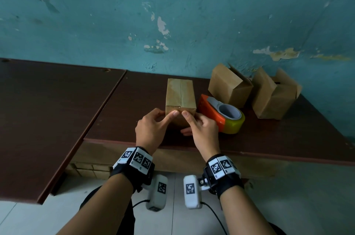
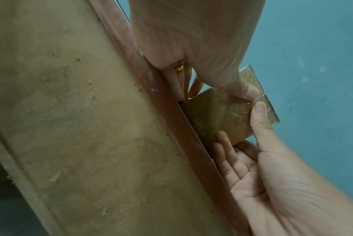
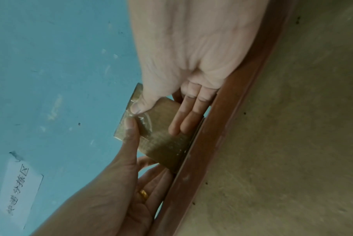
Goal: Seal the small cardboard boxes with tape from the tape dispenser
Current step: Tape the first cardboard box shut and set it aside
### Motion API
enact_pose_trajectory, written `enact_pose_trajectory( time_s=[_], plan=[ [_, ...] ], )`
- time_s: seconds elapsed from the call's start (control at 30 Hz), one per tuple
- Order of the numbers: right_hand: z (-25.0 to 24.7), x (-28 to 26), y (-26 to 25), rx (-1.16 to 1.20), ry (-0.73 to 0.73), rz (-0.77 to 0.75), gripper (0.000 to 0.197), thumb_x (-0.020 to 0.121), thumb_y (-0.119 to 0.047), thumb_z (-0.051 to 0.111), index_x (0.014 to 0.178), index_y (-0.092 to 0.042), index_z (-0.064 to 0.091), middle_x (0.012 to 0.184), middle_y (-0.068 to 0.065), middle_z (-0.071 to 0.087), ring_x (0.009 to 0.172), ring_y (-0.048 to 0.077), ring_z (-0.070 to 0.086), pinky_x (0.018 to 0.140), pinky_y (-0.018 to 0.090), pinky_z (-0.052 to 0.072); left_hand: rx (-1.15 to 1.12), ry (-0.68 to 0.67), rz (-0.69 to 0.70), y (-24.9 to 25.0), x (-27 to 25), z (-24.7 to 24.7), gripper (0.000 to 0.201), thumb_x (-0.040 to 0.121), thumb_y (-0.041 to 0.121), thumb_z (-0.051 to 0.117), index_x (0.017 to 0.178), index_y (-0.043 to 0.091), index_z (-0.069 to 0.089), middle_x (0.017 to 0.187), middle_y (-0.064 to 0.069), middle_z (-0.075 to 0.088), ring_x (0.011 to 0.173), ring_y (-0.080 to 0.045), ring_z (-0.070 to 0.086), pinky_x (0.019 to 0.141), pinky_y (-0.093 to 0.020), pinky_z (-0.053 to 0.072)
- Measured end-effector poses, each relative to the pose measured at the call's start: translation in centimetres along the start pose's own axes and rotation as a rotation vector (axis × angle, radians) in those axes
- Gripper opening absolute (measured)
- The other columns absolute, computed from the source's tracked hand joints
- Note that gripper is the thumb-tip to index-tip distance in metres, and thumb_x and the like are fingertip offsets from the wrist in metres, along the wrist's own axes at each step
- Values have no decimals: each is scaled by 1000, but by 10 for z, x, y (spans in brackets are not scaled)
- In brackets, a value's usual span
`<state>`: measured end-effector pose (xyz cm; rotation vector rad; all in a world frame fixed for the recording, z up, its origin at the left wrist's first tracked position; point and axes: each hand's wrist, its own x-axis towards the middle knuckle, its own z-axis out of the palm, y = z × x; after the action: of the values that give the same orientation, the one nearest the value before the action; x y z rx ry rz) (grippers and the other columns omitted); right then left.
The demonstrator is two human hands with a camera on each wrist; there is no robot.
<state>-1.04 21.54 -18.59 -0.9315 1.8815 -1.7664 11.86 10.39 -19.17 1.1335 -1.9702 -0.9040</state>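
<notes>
A small closed cardboard box (image 1: pixel 180 96) lies lengthwise on the dark brown table (image 1: pixel 124 112), and shiny clear tape covers its top seam. My left hand (image 1: pixel 167 114) is at the box's near left corner. Its thumb (image 2: pixel 246 91) presses the tape at the near top edge. My right hand (image 1: pixel 189 121) is at the near right corner. Its thumb (image 3: pixel 140 106) presses beside the left thumb, and its straight fingers (image 3: pixel 184 123) lie flat on the box's near end face (image 3: pixel 165 140). The orange and yellow tape dispenser (image 1: pixel 221 114) lies just right of the box, untouched.
Two cardboard boxes with open flaps (image 1: pixel 229 85) (image 1: pixel 274 94) stand at the back right against the teal wall. A second, lower tabletop (image 1: pixel 48 112) adjoins on the left. The table's front edge (image 1: pixel 249 153) runs just below my hands. A paper label (image 3: pixel 17 191) hangs on the wall.
</notes>
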Motion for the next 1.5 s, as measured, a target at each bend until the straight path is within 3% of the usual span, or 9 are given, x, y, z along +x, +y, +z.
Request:
enact_pose_trajectory(
  time_s=[0.13,0.53,0.73,0.83,0.97,1.1,1.17,1.27,1.5],
  plan=[
    [-3,-1,-1,67,-37,22,41,95,-45,75,119,-11,76,97,2,82,75,24,81,74,48,67,-5,-25,13,-2,0,-1,65,76,94,48,88,33,69,80,14,71,81,-6,68,75,-33,56],
    [-2,0,-3,121,-40,63,23,99,-49,66,102,-27,73,87,10,81,74,24,80,70,35,66,-12,-63,44,2,-6,-6,67,90,80,34,79,20,60,72,-1,65,72,-17,62,71,-38,46],
    [-6,-1,-2,98,-71,53,36,108,-45,52,124,-19,70,94,10,82,81,23,81,75,31,66,-44,-60,67,1,-8,-6,65,92,80,35,78,23,63,70,0,66,70,-15,64,71,-39,50],
    [-9,0,-7,169,-81,79,36,111,-44,47,125,-20,69,107,8,80,87,26,80,84,42,66,-98,-76,41,0,-10,-5,68,91,85,34,76,27,66,71,2,68,70,-15,66,72,-40,54],
    [-5,1,-10,64,-99,93,68,96,-68,60,147,-23,55,126,-1,73,94,18,79,84,36,65,-145,-121,9,1,-8,-7,93,83,96,29,89,14,73,83,-4,75,81,-24,72,81,-50,60],
    [12,-4,-18,19,5,104,126,65,-82,81,163,-28,23,161,-1,41,139,18,52,110,39,52,-122,-151,25,7,-11,-11,76,83,91,41,79,20,70,72,-4,71,69,-24,69,66,-46,57],
    [18,-10,-25,-194,126,42,134,62,-84,80,165,-29,15,167,2,27,146,22,43,108,37,49,-176,-156,-20,7,-9,-13,58,94,74,49,83,22,72,79,-2,74,75,-21,72,72,-44,59],
    [20,-13,-32,-569,268,-207,118,67,-85,75,161,-32,25,157,9,32,132,27,52,89,39,60,-274,-126,-74,6,-5,-17,40,100,57,56,92,21,72,86,3,78,82,-9,74,82,-40,62],
    [11,3,-37,-882,260,-452,50,86,-47,81,127,-22,67,133,9,50,116,25,54,94,43,56,-254,37,-74,13,0,-29,40,101,52,58,125,19,61,119,1,67,107,-12,64,83,-26,49]
  ],
)
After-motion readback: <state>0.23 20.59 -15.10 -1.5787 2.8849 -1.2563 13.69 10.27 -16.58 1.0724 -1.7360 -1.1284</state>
